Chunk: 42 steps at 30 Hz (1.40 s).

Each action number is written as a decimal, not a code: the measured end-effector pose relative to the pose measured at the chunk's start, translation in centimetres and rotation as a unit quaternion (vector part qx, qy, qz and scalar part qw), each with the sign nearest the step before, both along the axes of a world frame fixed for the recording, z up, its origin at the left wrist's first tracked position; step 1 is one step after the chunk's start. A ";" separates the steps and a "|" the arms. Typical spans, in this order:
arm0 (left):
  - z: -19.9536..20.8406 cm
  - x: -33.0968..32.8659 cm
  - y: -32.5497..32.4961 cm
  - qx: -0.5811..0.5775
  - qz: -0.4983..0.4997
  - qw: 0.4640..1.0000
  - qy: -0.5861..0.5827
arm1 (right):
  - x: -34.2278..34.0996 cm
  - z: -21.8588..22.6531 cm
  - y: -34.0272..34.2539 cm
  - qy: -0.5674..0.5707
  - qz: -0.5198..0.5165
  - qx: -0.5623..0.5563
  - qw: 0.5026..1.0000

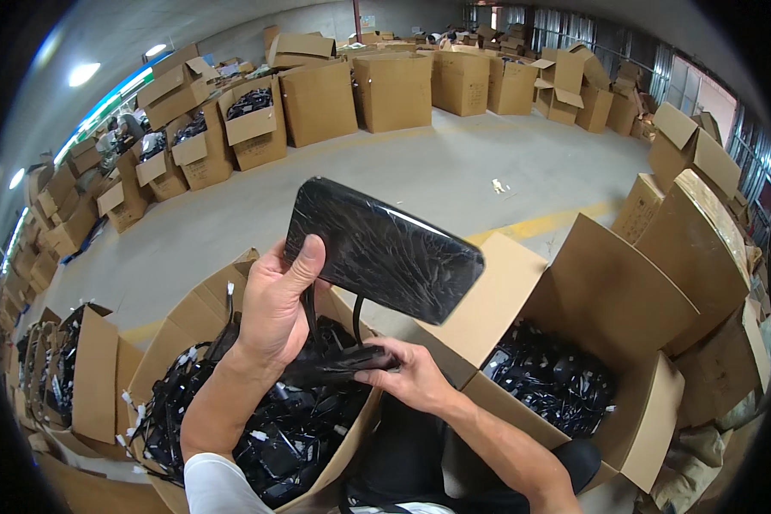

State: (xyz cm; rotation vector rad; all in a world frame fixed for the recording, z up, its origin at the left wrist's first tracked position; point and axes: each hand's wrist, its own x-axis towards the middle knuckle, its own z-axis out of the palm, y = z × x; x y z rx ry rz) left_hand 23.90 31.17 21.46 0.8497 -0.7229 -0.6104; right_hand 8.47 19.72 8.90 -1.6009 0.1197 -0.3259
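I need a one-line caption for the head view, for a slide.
Left hand lifts a black panel while right hand grips its cable over an open box of black parts.
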 end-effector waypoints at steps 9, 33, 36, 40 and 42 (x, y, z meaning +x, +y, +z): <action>-2.0 6.2 0.7 0.072 0.278 0.946 -0.150 | -4.0 -0.3 -3.1 -0.024 -0.237 -0.197 0.951; -10.7 -4.3 -0.3 -0.103 0.058 0.655 -0.746 | -6.8 2.7 -4.6 0.110 -0.258 0.297 0.913; -9.2 -5.3 -0.6 -0.087 0.081 0.709 -0.695 | -8.5 2.0 -5.8 0.056 -0.269 0.265 0.924; -8.4 -7.5 -1.6 0.040 0.017 0.906 -0.421 | -9.9 2.2 -6.5 -0.115 -0.326 0.044 0.937; -7.8 -8.4 -2.8 0.046 -0.017 0.910 -0.411 | -11.5 4.8 -6.0 -0.098 -0.303 -0.053 0.946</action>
